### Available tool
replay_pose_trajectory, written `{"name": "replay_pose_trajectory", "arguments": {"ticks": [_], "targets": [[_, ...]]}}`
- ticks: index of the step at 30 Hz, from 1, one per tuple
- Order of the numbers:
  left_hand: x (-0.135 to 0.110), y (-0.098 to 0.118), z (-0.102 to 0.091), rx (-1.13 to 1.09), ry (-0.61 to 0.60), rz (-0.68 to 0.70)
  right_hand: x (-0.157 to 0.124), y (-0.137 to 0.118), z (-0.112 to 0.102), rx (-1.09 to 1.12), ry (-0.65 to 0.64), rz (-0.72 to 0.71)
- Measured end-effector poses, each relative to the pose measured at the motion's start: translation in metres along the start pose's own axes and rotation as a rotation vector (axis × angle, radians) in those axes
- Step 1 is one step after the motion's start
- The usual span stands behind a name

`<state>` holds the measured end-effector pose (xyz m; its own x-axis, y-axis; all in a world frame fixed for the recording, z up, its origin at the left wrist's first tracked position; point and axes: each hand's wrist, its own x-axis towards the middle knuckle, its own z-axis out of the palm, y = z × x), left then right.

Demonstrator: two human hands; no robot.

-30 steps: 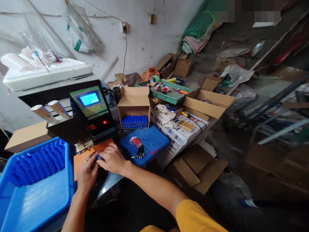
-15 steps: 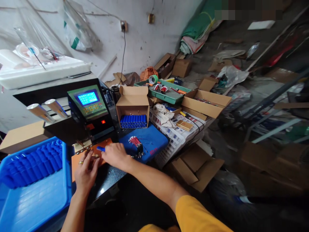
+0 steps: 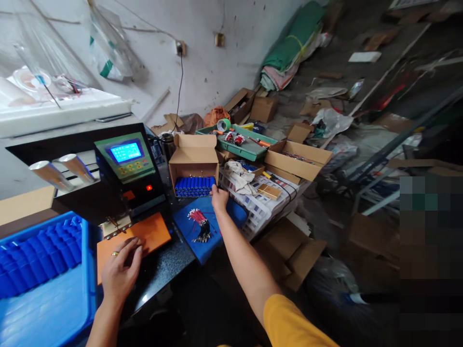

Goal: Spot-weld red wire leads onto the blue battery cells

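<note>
My left hand (image 3: 123, 270), a ring on one finger, rests on the orange board (image 3: 155, 233) below the welding machine's contact pins. Its fingers are loosely bent with the thumb apart, and I see nothing held. My right hand (image 3: 219, 197) reaches to the front right corner of an open cardboard box (image 3: 193, 156). Its fingers are pinched beside the stacked blue cylindrical battery cells (image 3: 193, 185); whatever lies between the fingertips is hidden. Below that hand, a bundle of red and black wires (image 3: 200, 224) lies on a blue cloth (image 3: 195, 248).
The machine with a lit screen (image 3: 126, 152) stands behind the board. At left is a blue tub (image 3: 88, 270) with rows of blue cells. A green tray (image 3: 253, 152), a cardboard box of wires (image 3: 307, 161) and a white crate (image 3: 256, 205) stand to the right.
My right hand has moved from the orange board, where it held a blue battery cell, right and forward to the cardboard box. My left hand stays at the board. The view has shifted slightly.
</note>
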<state>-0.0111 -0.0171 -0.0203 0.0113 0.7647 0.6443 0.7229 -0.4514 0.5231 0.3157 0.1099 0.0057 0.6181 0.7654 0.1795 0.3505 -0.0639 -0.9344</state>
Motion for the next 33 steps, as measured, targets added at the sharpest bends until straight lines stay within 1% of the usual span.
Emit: {"name": "replay_pose_trajectory", "arguments": {"ticks": [2,3,7,10,13,16,18,20,23,25,26,28,30,33], "targets": [[0.000,0.000,-0.001,-0.006,-0.014,0.005,0.001,0.000,0.000,-0.150,-0.002,0.026],[0.000,0.000,-0.002,-0.003,-0.016,0.006,0.002,-0.001,0.000,-0.197,-0.004,0.051],[-0.001,-0.001,-0.003,0.009,-0.016,0.017,0.008,-0.007,-0.003,-0.340,-0.027,0.076],[-0.001,-0.002,-0.003,0.014,-0.023,0.027,0.014,-0.009,-0.003,-0.372,-0.013,0.095],[0.000,-0.001,-0.002,0.015,-0.012,0.030,0.018,-0.009,-0.003,-0.361,-0.012,0.063],[0.001,0.000,-0.002,0.007,-0.004,0.033,0.016,-0.009,-0.008,-0.391,-0.060,0.031],[0.001,0.000,-0.002,-0.003,-0.011,0.038,0.011,-0.008,-0.014,-0.451,-0.097,0.008],[0.000,0.000,-0.002,-0.004,-0.016,0.038,0.003,-0.009,-0.022,-0.526,-0.118,-0.060],[0.000,-0.002,-0.002,0.002,-0.017,0.030,-0.006,-0.015,-0.033,-0.632,-0.143,-0.271],[-0.001,-0.003,-0.002,0.006,-0.022,0.024,-0.007,-0.025,-0.036,-0.739,-0.202,-0.403],[-0.001,-0.003,-0.002,0.009,-0.022,0.021,-0.006,-0.030,-0.037,-0.816,-0.252,-0.445],[-0.001,-0.003,-0.002,0.013,-0.020,0.015,-0.001,-0.042,-0.036,-0.986,-0.370,-0.489],[-0.001,-0.002,-0.002,0.011,-0.020,0.014,0.006,-0.051,-0.034,-1.126,-0.460,-0.509],[0.001,-0.001,-0.002,0.007,-0.027,0.029,0.016,-0.059,-0.034,-1.238,-0.518,-0.542]]}}
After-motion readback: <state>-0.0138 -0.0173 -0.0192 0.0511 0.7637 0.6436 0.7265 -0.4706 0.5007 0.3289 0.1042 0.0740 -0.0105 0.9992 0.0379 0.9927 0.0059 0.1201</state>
